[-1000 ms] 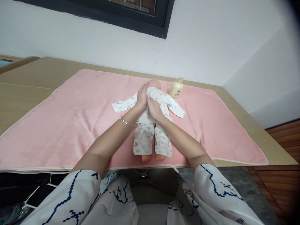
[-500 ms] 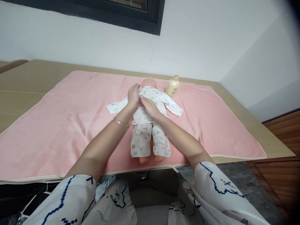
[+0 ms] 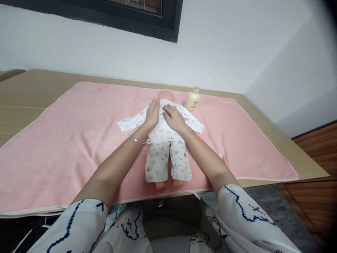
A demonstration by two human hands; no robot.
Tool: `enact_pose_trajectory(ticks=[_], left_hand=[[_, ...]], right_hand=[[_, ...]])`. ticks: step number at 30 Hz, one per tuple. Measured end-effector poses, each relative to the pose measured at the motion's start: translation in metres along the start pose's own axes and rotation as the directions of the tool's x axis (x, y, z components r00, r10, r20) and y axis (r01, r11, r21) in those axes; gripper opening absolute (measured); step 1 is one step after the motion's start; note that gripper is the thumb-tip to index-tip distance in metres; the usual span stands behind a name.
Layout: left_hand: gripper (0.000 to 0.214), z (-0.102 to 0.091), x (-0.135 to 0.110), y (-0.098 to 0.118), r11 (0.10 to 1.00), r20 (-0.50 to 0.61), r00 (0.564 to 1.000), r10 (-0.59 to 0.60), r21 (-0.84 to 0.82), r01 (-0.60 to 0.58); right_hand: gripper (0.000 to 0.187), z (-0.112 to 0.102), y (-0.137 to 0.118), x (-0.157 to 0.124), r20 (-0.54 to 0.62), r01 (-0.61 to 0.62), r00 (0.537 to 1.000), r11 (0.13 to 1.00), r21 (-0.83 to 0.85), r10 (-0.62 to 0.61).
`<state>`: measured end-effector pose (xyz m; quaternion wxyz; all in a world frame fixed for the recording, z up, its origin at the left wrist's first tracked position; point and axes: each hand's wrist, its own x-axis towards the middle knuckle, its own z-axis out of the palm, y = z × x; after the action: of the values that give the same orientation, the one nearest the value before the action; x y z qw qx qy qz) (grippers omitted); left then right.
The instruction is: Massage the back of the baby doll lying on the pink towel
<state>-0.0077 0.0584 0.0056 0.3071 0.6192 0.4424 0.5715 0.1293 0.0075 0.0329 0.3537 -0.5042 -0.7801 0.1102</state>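
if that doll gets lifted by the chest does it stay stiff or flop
Probably mostly stiff: the doll lies with legs straight and parallel on the pink towel. The shirt sleeves lie flat and limp, so they would likely dangle. Small under the left hand and right hand, it is likely light.

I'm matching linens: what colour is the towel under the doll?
The towel is plain pink with a thin white edge; the head view shows it.

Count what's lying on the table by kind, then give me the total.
blanket: 1
doll: 1
bottle: 1
Total: 3
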Motion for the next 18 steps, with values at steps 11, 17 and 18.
enact_pose_trajectory(ticks=[11, 17, 18], left_hand=[[0.053, 0.003, -0.020, 0.018, 0.765, 0.225, 0.971, -0.077, 0.638, -0.087], [0.052, -0.001, -0.007, 0.015, 0.743, 0.289, 0.954, -0.083, 0.656, -0.134], [0.052, -0.001, -0.010, 0.016, 0.734, 0.291, 0.954, -0.079, 0.664, -0.142]], right_hand=[[0.062, 0.002, 0.022, 0.006, 0.013, -0.242, 0.967, 0.938, -0.249, 0.253], [0.062, 0.013, -0.015, -0.004, 0.072, -0.201, 0.966, 0.900, -0.386, 0.246], [0.060, 0.012, -0.013, -0.003, 0.068, -0.188, 0.971, 0.908, -0.373, 0.229]])
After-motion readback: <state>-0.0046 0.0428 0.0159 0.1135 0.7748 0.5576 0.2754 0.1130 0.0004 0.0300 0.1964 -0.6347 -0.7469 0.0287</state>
